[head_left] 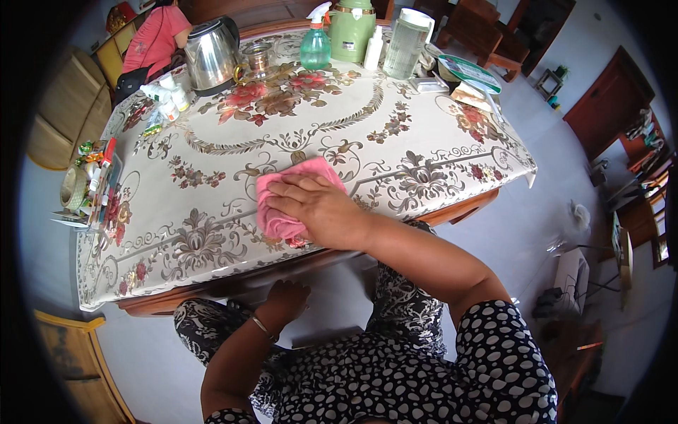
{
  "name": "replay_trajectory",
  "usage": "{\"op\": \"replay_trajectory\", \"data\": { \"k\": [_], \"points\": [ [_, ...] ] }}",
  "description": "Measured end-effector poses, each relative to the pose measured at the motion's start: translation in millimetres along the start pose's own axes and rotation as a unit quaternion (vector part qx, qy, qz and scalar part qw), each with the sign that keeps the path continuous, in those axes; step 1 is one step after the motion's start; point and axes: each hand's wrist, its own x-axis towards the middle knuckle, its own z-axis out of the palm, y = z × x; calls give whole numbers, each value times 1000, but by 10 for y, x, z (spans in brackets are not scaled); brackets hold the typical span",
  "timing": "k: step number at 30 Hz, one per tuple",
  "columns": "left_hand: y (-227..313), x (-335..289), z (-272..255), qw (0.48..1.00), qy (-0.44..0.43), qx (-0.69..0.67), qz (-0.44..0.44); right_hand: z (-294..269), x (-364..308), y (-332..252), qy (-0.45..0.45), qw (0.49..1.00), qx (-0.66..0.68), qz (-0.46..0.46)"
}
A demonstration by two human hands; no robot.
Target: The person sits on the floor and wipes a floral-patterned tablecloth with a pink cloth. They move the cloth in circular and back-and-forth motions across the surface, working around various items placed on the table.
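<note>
My right hand (318,208) presses down on a folded pink cloth (325,168) near the front edge of the table, its fingers lying over the cloth. Beneath them is a cream tablecloth (282,141) with red flowers and grey-brown scrollwork. My left hand (286,300), a bangle on its wrist, hangs over my lap below the table edge. Its fingers are curled in and nothing shows in them.
Along the back stand a steel kettle (212,58), a metal cup (258,58), a green spray bottle (316,44), a green flask (352,32) and a water jug (408,46). Small bottles (171,95) and a holder of odds and ends (92,184) line the left. A person in pink (152,39) is beyond.
</note>
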Motion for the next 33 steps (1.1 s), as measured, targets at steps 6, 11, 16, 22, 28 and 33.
{"op": "replay_trajectory", "data": {
  "k": [6,11,16,22,28,33],
  "points": [
    [-31,25,54,1000,15,-6,-8,27,-83,1333,-63,972,-113,194],
    [-5,106,4,1000,14,-6,-12,-384,-545,2277,-35,904,-208,372],
    [18,166,-102,1000,9,-7,-13,-674,-1061,2516,-35,886,-228,403],
    [55,225,-100,1000,-21,3,2,-1302,-2002,2693,23,861,-251,442],
    [46,279,-41,999,-51,-2,1,-1743,-2737,2958,6,785,-319,532],
    [53,350,-81,998,-68,-5,-4,-2107,-3107,3179,-29,693,-316,647]
  ]
}}
